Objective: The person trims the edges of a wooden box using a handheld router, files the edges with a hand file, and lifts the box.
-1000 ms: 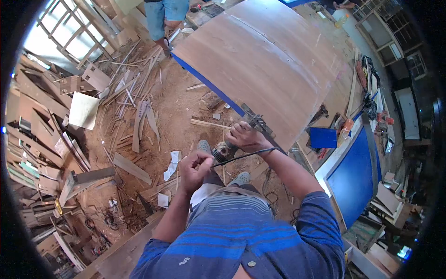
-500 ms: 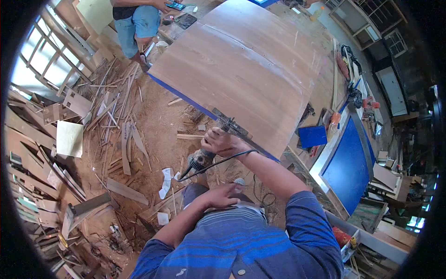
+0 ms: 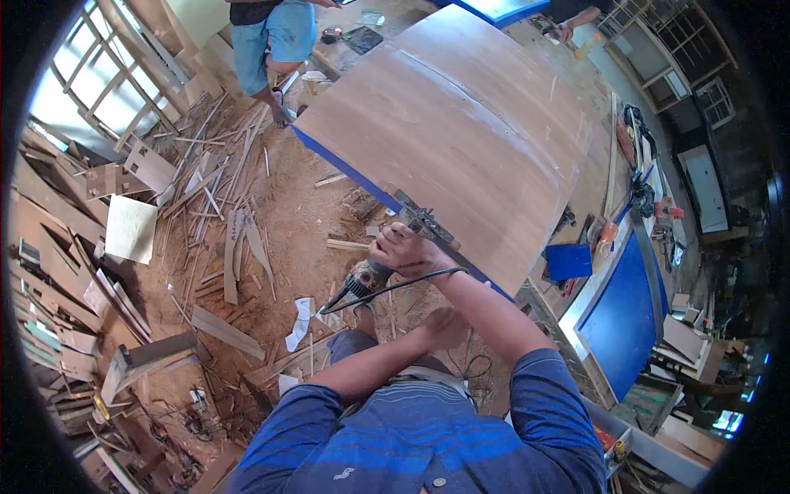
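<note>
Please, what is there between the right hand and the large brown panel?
In the head view, the dark metal base of the power tool lies between the right hand and the large brown panel.

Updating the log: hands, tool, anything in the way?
Right hand gripping power tool at edge of wooden panel. Left hand in view, grip unclear. Tool's cord lies across right wrist.

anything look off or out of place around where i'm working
Yes: the power tool's black cord crosses over the wrist of your right hand, where it could tug or snag. Wood offcuts and crumpled white paper also litter the floor, perhaps a tripping risk.
</note>
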Demonstrator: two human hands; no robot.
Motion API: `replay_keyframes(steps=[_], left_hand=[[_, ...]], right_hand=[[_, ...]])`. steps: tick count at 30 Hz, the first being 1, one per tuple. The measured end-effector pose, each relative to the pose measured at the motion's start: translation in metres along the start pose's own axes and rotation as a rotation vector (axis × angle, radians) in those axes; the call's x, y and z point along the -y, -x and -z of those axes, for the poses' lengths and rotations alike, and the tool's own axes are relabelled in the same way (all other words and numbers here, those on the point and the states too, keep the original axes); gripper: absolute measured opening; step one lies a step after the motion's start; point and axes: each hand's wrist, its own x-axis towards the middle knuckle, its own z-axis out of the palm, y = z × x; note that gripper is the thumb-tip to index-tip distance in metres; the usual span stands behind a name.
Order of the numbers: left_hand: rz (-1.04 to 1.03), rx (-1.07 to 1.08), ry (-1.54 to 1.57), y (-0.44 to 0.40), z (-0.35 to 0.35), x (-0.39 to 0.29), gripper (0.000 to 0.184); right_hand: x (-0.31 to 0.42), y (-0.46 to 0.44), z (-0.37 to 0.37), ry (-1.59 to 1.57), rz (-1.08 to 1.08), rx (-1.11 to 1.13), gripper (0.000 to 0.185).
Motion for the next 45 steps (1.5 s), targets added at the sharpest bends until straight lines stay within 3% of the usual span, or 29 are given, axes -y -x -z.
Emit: replay_keyframes(steps=[2, 4, 9, 12, 15, 18, 21, 24, 26, 31, 33, 38, 42, 45], left_hand=[[-0.224, -0.176, 0.292, -0.021, -0.003, 0.003, 0.065], [-0.297, -0.277, 0.120, -0.030, 0.011, -0.017, 0.065], [-0.245, -0.492, -1.002, -0.035, 0.026, -0.008, 0.066], [-0.329, -0.491, -0.717, -0.042, 0.025, -0.004, 0.066], [-0.276, -0.471, -0.748, -0.036, 0.029, 0.002, 0.069], [-0.341, -0.512, -0.354, -0.035, 0.030, -0.009, 0.065], [-0.222, -0.523, -0.556, -0.025, 0.037, -0.021, 0.062], [-0.260, -0.480, 0.002, -0.015, 0.039, -0.024, 0.056], [-0.188, -0.523, 0.100, -0.021, 0.038, -0.029, 0.055], [-0.326, -0.556, 0.255, -0.030, 0.035, -0.009, 0.055], [-0.315, -0.510, 0.105, -0.040, 0.035, 0.019, 0.055], [-0.174, -0.364, -0.146, -0.011, 0.060, -0.041, 0.059], [-0.217, -0.250, -1.019, -0.034, 0.050, -0.003, 0.060], [-0.283, -0.304, -1.009, -0.033, 0.051, 0.016, 0.058]], right_hand=[[-0.002, -0.004, 0.001, 0.012, 0.006, -0.012, 0.021], [-0.003, -0.006, -0.002, 0.033, 0.009, -0.009, 0.023], [-0.010, -0.021, 0.003, -0.005, 0.030, 0.015, 0.023], [-0.014, -0.032, -0.005, -0.019, 0.031, -0.006, 0.024], [-0.015, -0.046, -0.014, 0.020, 0.000, 0.026, 0.021], [-0.018, -0.062, -0.019, 0.035, -0.004, 0.032, 0.018], [-0.023, -0.076, -0.027, 0.045, 0.007, 0.024, 0.018], [-0.028, -0.089, -0.028, 0.024, 0.012, 0.031, 0.019], [-0.032, -0.098, -0.030, -0.018, 0.012, 0.059, 0.019], [-0.034, -0.114, -0.043, -0.010, 0.015, 0.050, 0.019], [-0.035, -0.117, -0.049, -0.006, 0.017, 0.049, 0.019], [-0.043, -0.132, -0.056, -0.048, 0.019, 0.066, 0.020], [-0.049, -0.148, -0.068, -0.024, 0.017, 0.073, 0.019], [-0.054, -0.154, -0.075, -0.053, -0.002, 0.074, 0.017]])
